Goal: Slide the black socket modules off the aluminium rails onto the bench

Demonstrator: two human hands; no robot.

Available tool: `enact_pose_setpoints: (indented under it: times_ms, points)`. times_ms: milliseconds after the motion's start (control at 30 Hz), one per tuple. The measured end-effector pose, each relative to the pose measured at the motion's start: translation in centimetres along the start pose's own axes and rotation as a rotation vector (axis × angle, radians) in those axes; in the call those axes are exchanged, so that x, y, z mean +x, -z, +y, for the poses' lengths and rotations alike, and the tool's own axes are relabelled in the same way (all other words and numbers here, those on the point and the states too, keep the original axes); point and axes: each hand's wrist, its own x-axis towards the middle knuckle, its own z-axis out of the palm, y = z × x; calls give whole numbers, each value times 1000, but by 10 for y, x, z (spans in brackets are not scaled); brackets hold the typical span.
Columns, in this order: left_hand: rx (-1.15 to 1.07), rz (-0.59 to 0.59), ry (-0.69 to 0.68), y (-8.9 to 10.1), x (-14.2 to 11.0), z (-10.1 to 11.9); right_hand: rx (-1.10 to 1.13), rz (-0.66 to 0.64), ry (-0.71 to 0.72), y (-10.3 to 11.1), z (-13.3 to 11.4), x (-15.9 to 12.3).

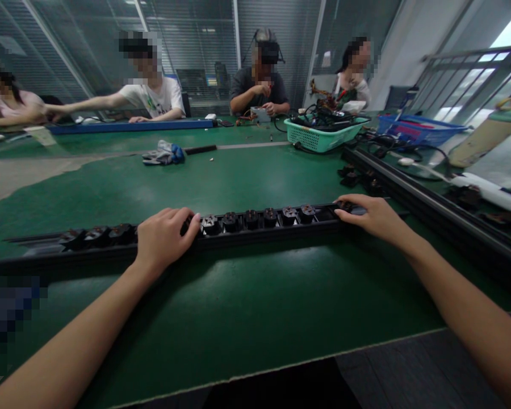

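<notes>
A long black power strip rail (255, 230) lies across the green table (238, 318) in front of me, with several black socket modules (251, 218) set in a row along it. My left hand (166, 238) rests on the rail left of centre, fingers curled over a socket module. My right hand (372, 215) lies on the rail's right end, fingers bent and pressing on a module there.
A second long black rail (430, 204) runs along the right side with loose black parts (351, 176) near it. A green basket (323, 133) of cables and a blue basket (413, 128) stand at the back right. Gloves (164, 153) lie mid-table. Several people sit at the far side.
</notes>
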Motion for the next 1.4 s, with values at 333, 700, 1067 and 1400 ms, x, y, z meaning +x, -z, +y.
enact_pose_setpoints:
  times_ms: [333,700,1067,1400]
  points:
    - [-11,0,1,-3,0,-2,6,-50,11,4,2,0]
    - [-16,-3,-3,0,1,0,25,-67,-2,6,4,2]
    - [-9,-4,-5,-1,1,0,-15,-74,-8,7,12,1]
    - [-8,-15,3,0,1,0,-47,-103,-22,11,14,2]
